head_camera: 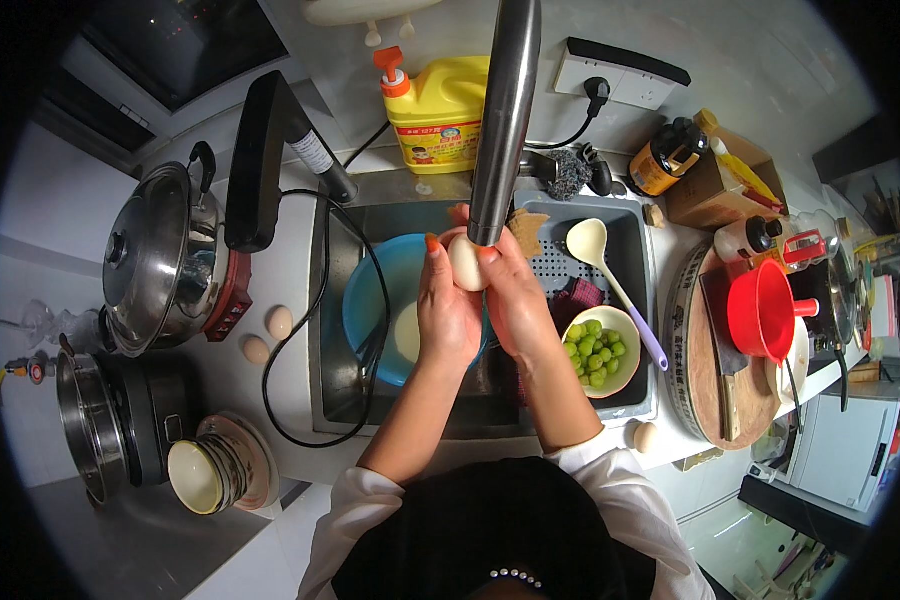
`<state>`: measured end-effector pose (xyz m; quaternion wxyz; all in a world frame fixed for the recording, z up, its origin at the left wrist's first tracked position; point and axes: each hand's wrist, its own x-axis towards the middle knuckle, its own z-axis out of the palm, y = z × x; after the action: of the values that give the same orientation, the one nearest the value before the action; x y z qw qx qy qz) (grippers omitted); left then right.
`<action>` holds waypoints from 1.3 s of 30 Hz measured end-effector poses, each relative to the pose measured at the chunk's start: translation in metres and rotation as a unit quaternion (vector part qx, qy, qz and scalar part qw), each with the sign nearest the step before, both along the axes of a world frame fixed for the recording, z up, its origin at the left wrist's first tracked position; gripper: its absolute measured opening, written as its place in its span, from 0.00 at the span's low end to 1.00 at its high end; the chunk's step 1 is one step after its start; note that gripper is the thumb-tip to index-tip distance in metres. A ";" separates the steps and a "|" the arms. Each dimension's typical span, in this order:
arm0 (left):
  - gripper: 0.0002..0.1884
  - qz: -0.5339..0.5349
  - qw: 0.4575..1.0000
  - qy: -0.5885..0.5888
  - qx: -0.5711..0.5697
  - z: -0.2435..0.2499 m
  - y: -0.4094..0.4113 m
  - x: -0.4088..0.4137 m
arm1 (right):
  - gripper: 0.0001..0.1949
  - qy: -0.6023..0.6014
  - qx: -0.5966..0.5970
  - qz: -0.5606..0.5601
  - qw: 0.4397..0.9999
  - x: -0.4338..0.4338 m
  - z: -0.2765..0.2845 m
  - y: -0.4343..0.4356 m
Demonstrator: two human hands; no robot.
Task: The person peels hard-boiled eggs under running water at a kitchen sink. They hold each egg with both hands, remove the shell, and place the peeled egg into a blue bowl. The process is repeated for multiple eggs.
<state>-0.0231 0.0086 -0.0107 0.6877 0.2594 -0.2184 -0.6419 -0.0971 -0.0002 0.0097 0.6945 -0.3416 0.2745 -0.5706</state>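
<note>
A pale egg (466, 264) is cupped between my left hand (450, 315) and my right hand (519, 307), thumbs along its two sides. Both hands hold it just below the spout of a metal faucet (504, 120), above the sink (337, 375). Beneath my wrists stands a blue plastic basin (364, 300), partly hidden by my hands, with a whitish round shape inside. Whether water is running from the faucet I cannot tell.
Right of my hands, a grey drain basket (630, 225) holds a ladle (589, 241) and a bowl of green grapes (596, 356). A cleaver (722, 322) lies on a round chopping board (694, 360). Loose eggs (280, 322) sit left of the sink, where a black cable (266, 390) loops.
</note>
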 end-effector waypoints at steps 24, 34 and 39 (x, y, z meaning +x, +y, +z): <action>0.25 0.040 0.990 0.000 0.134 0.008 -0.007 -0.007 | 0.06 0.108 0.003 -0.148 0.983 0.021 -0.014 -0.009; 0.23 0.043 0.989 -0.115 0.083 0.003 -0.009 -0.006 | 0.19 -0.092 0.100 -0.088 0.987 0.015 0.001 -0.010; 0.23 0.019 0.990 -0.125 0.069 0.003 -0.003 -0.005 | 0.22 -0.064 0.068 -0.150 0.984 0.022 0.009 -0.006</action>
<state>-0.0285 0.0055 -0.0074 0.6475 0.3887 -0.2527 -0.6049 -0.0751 -0.0062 0.0186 0.6391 -0.2111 0.3154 -0.6689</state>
